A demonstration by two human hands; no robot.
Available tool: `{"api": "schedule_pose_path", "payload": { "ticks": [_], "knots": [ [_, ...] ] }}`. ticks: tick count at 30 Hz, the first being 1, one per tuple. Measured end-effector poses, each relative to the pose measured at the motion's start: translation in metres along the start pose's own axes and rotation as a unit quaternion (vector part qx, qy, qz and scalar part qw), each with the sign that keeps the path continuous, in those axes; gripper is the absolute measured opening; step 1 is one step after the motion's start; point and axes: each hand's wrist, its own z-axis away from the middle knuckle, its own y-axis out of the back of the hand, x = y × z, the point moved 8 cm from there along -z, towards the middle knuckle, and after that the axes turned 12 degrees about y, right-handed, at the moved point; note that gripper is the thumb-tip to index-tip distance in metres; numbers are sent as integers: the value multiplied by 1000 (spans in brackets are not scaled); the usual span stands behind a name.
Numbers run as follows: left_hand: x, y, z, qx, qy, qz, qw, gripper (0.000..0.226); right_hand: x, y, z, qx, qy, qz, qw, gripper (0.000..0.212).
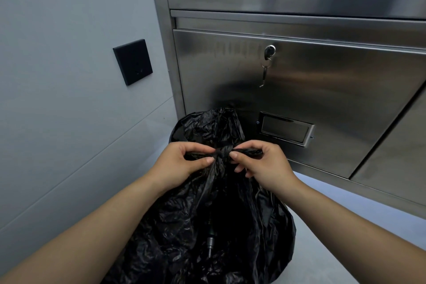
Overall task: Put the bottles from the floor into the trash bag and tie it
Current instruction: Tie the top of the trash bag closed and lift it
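Observation:
A black trash bag (189, 233) stands on the floor in front of me, its top gathered into two twisted strands crossed in a knot (222, 152). My left hand (182, 161) pinches the left strand, and my right hand (260, 163) pinches the right strand, both close on either side of the knot. Through a dark gap in the bag, a bottle neck with a cap (211, 241) shows inside. No bottles are visible on the floor.
A stainless steel cabinet (322, 90) stands right behind the bag, with a key hanging in its lock (268, 53) and a recessed handle (285, 128). A grey wall with a black square plate (132, 61) is on the left. Pale floor (322, 249) lies to the right.

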Motion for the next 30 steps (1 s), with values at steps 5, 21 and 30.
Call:
{"api": "schedule_pose_path", "payload": {
  "ticks": [5,21,30],
  "knots": [
    [-1,24,3,57,15,34,998,18,11,3,8,23,-28,-47,998,9],
    [-1,61,5,98,-1,75,992,17,12,32,12,6,-43,-37,998,6],
    [6,54,7,36,1,33,999,18,16,30,11,-53,-129,-14,990,12]
  ]
}}
